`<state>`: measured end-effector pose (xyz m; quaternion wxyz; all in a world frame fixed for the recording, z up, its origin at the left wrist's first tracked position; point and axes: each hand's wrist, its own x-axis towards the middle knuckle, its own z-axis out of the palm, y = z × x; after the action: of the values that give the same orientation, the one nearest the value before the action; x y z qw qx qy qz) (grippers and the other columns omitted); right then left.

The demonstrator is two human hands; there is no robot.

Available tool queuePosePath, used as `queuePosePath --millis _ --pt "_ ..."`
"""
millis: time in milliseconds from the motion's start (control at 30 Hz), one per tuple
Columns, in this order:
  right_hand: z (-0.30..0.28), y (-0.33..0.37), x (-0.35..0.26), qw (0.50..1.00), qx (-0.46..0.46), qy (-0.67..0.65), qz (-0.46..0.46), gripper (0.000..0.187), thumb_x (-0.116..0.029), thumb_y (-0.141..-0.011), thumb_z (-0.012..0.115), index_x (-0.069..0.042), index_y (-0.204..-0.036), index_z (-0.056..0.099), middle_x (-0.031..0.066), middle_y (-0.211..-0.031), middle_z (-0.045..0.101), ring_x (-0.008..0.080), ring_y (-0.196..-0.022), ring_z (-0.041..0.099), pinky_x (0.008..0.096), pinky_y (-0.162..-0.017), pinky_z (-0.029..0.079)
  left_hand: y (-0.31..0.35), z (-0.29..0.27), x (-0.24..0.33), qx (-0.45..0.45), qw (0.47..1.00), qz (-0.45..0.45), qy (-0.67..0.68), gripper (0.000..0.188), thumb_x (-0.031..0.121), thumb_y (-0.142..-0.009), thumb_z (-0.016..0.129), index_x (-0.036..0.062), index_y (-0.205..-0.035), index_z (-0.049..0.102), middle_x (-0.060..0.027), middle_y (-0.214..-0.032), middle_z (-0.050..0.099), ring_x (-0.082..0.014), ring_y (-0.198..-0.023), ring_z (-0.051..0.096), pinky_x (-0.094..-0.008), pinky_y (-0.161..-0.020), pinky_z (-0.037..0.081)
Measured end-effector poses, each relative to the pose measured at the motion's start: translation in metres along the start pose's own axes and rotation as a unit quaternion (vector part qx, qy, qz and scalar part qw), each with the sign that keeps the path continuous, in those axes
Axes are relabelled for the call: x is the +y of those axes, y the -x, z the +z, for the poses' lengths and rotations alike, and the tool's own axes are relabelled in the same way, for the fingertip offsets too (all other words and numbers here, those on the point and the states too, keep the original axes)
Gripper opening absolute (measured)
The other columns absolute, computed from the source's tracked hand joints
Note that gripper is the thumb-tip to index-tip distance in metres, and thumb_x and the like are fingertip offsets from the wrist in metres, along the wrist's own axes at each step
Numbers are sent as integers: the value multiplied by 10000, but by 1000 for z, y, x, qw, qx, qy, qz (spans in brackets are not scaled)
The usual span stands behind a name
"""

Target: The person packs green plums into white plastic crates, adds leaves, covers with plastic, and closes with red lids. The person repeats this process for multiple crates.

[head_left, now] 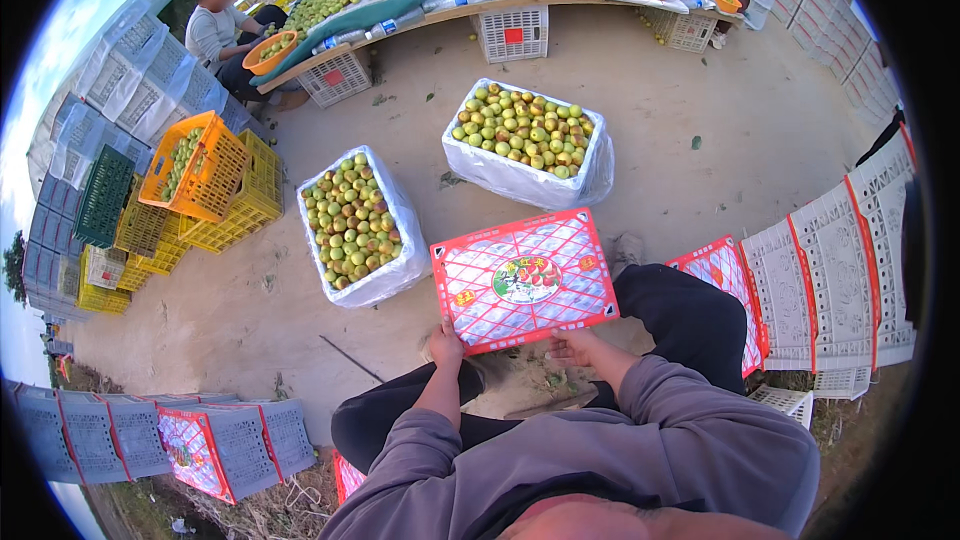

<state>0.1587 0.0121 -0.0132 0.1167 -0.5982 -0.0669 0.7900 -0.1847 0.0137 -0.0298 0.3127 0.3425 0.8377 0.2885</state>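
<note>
A rectangular red lattice crate lid (pixel 571 285), with white sheeting behind its mesh and an oval fruit label, lies face up before my knees. My left hand (pixel 447 343) grips its near left corner, fingers closed. At the near edge, right of the middle, my right hand (pixel 572 347) holds it, fingers partly under the rim. Whether a crate sits beneath the lid is hidden. Just beyond it stand two white-lined crates heaped with round green, brown-patched fruit like jujubes: the left crate (pixel 402 273) and the far crate (pixel 520 178).
Red-lidded grey crates (pixel 806 285) line my right side, and more crates (pixel 240 435) lie at lower left. Yellow crates (pixel 230 228) hold up an orange crate (pixel 222 180) at left. People sit round a fruit-covered sorting table (pixel 440 6). A thin rod (pixel 351 358) lies on the ground.
</note>
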Motion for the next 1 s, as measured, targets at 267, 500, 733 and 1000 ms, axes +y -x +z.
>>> queuePosePath --millis 267,500,733,1000 --pt "-28 25 -7 998 -44 -52 15 295 -366 -990 652 -89 -1091 671 61 -993 738 209 -916 732 399 -741 608 50 -17 32 -46 997 56 -24 584 478 -1074 427 -38 -931 660 -267 -862 685 -452 -843 670 -517 -728 505" --pt "45 61 -41 923 -82 368 83 331 -346 -990 646 -23 -1001 716 82 -916 748 180 -860 743 349 -711 600 28 -13 13 -81 994 14 76 597 486 -1079 432 -44 -1064 703 -231 -950 719 -362 -901 689 -441 -815 512" --pt "61 72 -174 779 30 495 -384 326 -331 -918 707 -59 -1095 733 122 -995 747 260 -943 720 347 -821 557 20 -32 42 -32 999 0 10 474 400 -1017 595 -53 -1155 602 -208 -1089 675 -322 -1011 650 -419 -890 500" --pt "45 1 -273 546 214 695 -415 522 -575 -987 505 -134 -1178 710 153 -1256 673 348 -1183 620 484 -989 482 -70 3 180 -44 888 403 -217 395 387 -970 624 88 -1227 624 -138 -1218 646 -368 -1182 583 -476 -991 464"
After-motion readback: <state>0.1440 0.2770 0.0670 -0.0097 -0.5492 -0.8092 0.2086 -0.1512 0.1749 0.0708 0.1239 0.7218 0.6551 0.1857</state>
